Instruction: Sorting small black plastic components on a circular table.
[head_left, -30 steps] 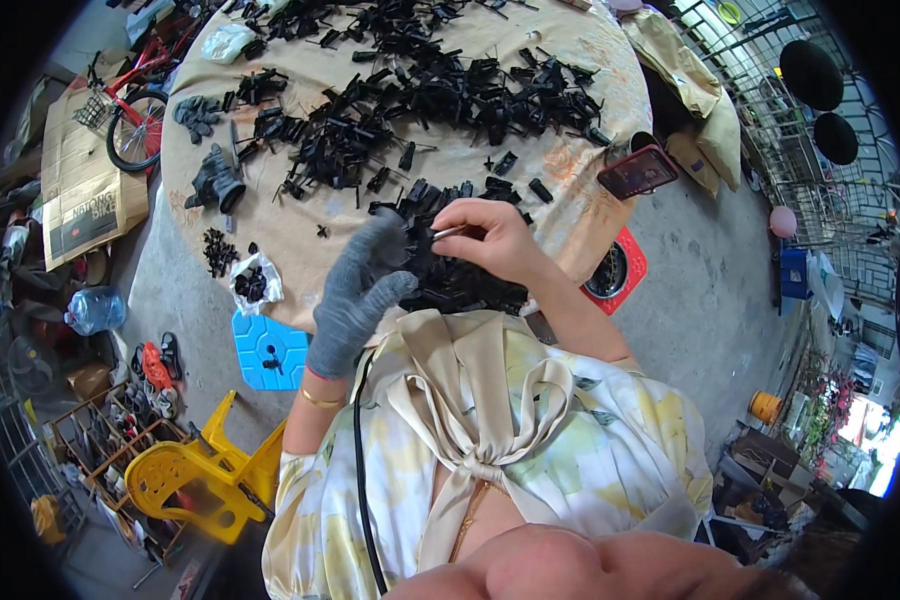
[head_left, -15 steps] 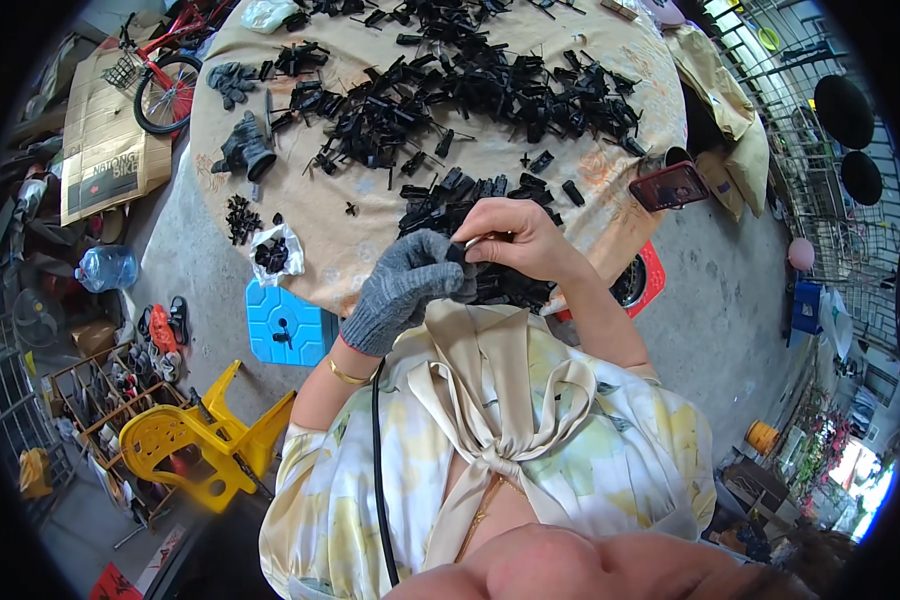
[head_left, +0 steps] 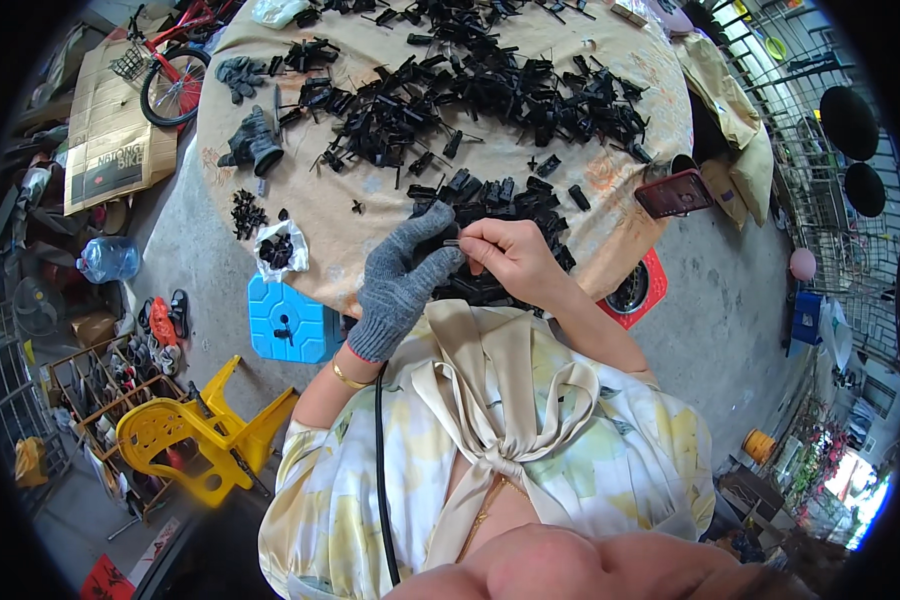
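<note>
- The left hand (head_left: 402,280) wears a grey knit glove, cuff edged in red at the wrist, with a thin gold bangle just below it on the bare forearm.
- Its gloved fingers (head_left: 410,235) point up and away from the body, the thumb bent across towards the other hand.
- The right hand (head_left: 505,255) is bare, curled, knuckles up, thumb and forefinger pinched together.
- The two hands meet at that pinch, the gloved thumb touching the bare fingertips (head_left: 467,243).
- Both forearms rise from the chest and converge, elbows out, the right one bare to the elbow.
</note>
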The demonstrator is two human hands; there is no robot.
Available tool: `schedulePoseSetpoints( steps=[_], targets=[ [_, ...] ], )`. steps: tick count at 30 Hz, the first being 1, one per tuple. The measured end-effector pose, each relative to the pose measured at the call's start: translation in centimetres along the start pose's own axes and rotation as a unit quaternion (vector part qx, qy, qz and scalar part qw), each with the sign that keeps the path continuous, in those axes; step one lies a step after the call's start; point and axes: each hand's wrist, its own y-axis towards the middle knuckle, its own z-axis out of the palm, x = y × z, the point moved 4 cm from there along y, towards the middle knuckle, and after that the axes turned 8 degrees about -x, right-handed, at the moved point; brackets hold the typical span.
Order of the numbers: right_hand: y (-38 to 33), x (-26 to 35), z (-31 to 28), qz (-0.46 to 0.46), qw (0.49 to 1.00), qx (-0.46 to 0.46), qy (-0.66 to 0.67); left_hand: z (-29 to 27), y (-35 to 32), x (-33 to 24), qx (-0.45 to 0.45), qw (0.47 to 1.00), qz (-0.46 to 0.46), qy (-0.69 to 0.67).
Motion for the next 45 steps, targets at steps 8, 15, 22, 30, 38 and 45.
schedulePoseSetpoints(
  steps=[8,15,22,30,38,45],
  targets=[
    [0.6,-3.1,1.4,0.13,0.982,0.048,0.13,-1.0,0.3,0.6,-0.028,0.969,0.18,0.167],
    [5.4,-5.1,-0.1,-0.015,0.965,0.215,-0.147,-1.4,1.1,1.9,-0.001,0.914,0.229,0.334],
    [14.2,-11.0,-0.8,-0.136,0.847,0.002,-0.514,-1.3,2.1,4.7,0.092,0.873,0.224,0.424],
    [15.4,-13.2,-0.9,-0.223,0.78,0.009,-0.585,-2.7,2.2,3.8,0.048,0.925,0.175,0.335],
    [7.7,-3.9,1.3,0.071,0.997,0.029,-0.004,-2.2,4.7,2.0,0.033,0.979,0.176,0.099],
    [4.5,-3.2,1.0,0.073,0.996,-0.002,0.059,-1.2,3.9,0.8,0.122,0.991,0.054,-0.026]
  ],
)
